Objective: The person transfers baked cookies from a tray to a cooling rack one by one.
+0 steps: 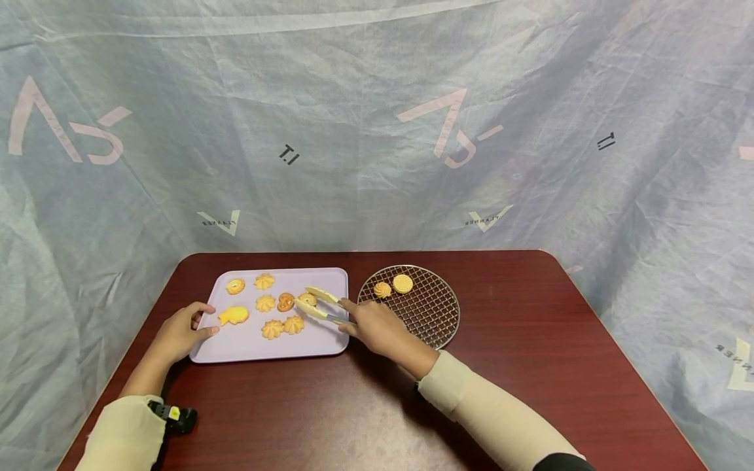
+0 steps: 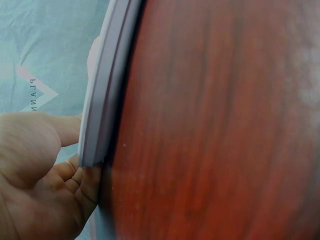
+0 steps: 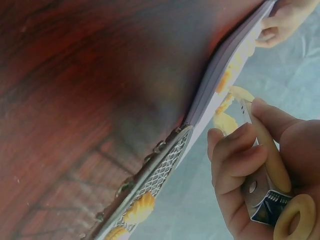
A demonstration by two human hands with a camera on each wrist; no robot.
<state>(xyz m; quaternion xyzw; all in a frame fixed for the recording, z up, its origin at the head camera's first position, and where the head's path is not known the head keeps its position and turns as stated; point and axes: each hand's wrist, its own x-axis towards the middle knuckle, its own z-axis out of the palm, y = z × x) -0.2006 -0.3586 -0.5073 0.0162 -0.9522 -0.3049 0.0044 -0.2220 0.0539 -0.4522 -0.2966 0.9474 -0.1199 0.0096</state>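
Tongs [image 1: 311, 309] sit in the curled fingers of the right hand [image 1: 376, 325], arms parted around a round cookie [image 1: 307, 299] on the right of the tray [image 1: 235, 347], whose left rim the left hand [image 1: 179, 332] pinches. Hard squeezing could crumble the cookie; skewed closing could nudge the pretzel-shaped one [image 1: 285, 301].

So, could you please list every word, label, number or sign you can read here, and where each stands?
"PLANNER", mirrored, repeated on the cloth.
"T.I", twice on the cloth.
"V"-like pale marks, also on the cloth.
Large pink signs on the cloth: letter-like, reading uncertain.
Yellow patch on the wrist device: too small to read.
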